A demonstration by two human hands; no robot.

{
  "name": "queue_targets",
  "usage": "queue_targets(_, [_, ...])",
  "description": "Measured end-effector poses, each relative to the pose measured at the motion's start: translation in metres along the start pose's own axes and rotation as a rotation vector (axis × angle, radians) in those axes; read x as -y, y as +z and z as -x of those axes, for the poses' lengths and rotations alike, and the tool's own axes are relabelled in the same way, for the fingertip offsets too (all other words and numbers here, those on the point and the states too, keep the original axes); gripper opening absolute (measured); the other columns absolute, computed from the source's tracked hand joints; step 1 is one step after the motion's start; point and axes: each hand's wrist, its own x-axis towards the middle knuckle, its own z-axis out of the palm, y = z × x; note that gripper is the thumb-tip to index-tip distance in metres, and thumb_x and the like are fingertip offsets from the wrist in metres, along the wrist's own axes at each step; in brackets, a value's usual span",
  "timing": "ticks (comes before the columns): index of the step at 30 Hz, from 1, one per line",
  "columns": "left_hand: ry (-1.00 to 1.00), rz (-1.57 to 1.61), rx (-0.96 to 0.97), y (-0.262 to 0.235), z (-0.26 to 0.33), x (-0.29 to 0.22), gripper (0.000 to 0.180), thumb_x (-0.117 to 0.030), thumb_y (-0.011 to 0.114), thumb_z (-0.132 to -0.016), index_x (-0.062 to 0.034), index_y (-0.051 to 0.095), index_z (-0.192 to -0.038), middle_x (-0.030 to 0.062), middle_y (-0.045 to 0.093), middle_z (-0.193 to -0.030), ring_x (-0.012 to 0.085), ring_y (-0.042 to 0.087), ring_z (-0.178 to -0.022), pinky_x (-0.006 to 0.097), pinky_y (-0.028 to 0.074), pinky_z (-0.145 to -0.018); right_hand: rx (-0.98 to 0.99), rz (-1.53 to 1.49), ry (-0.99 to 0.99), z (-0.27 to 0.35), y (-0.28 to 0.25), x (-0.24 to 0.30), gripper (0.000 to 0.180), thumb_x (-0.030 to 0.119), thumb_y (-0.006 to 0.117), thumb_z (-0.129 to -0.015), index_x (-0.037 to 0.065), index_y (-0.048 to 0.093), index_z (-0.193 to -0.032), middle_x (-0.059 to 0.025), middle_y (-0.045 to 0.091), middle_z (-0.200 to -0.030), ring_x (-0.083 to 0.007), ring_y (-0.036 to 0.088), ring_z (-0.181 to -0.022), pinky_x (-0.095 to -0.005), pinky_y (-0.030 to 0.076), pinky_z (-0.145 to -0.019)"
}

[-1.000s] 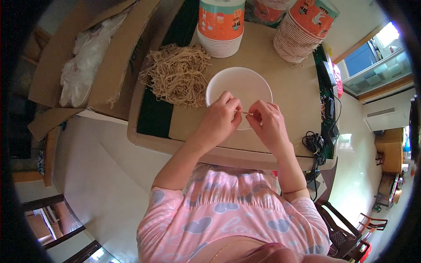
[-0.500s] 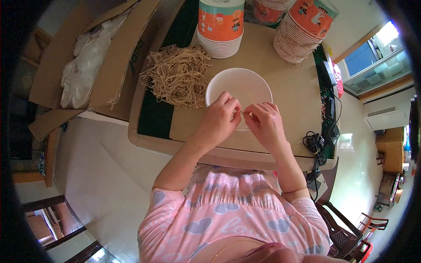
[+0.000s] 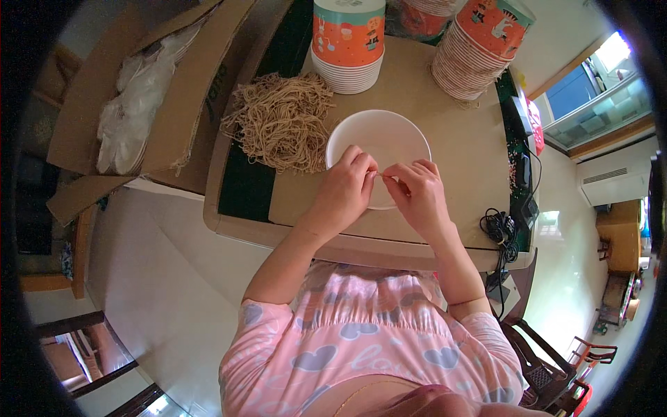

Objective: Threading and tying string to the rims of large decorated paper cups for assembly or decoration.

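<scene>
A white paper bowl (image 3: 379, 132) stands in front of me on a brown cardboard sheet (image 3: 458, 146). Over its near rim, my left hand (image 3: 344, 186) and my right hand (image 3: 420, 194) face each other, thumbs and fingertips pinched closed on a thin string (image 3: 378, 174). Only a very short stretch of the string shows between the fingertips; the rest is hidden. To the left of the bowl, close to my left hand, lies a loose heap of beige string (image 3: 283, 121).
Behind the bowl are a stack of orange and green printed paper bowls (image 3: 349, 48) and, further right, another stack (image 3: 479, 55) with string around it. An open cardboard box (image 3: 187, 104) holds plastic-wrapped goods at left. Black cables (image 3: 500, 229) lie at the table's right edge.
My fingertips have shifted slightly left and up, and the right index finger now reaches further toward the left hand. Both hands still pinch; the bowl stays in place.
</scene>
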Motion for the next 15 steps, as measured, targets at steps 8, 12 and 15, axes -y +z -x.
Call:
queue_targets(8, [0.001,-0.115,-0.028,0.0045,0.0,-0.0033,0.006,-0.003,0.055,-0.088,-0.0002,0.052,-0.091,0.0155,0.052,-0.095,0.0365,0.058,-0.083,0.044,0.049,-0.07,0.016,0.003,-0.029,0.001,-0.0012,-0.0008,0.004,0.012,0.064,-0.083,0.008,0.061,-0.081,-0.0092,0.064,-0.073,-0.0284,0.059,-0.071,-0.0388,0.043,-0.082])
queue_targets(12, [-0.019,-0.142,-0.055,0.007,-0.0007,-0.0058,0.006,-0.004,0.056,-0.088,-0.0007,0.052,-0.091,0.0154,0.052,-0.094,0.0361,0.059,-0.082,0.044,0.05,-0.07,-0.002,0.001,-0.029,0.0011,-0.0013,-0.001,0.005,0.011,0.064,-0.083,0.008,0.061,-0.081,-0.0092,0.064,-0.073,-0.0286,0.06,-0.071,-0.0385,0.043,-0.082])
queue_targets(15, [-0.02,-0.059,-0.103,0.0097,-0.0026,-0.0001,0.006,-0.004,0.058,-0.088,-0.0011,0.053,-0.092,0.0151,0.053,-0.094,0.0352,0.06,-0.08,0.043,0.05,-0.07,-0.015,-0.07,0.038,0.0016,-0.0004,-0.0011,0.004,0.012,0.065,-0.084,0.008,0.063,-0.084,-0.0089,0.063,-0.072,-0.0283,0.06,-0.069,-0.0386,0.042,-0.083])
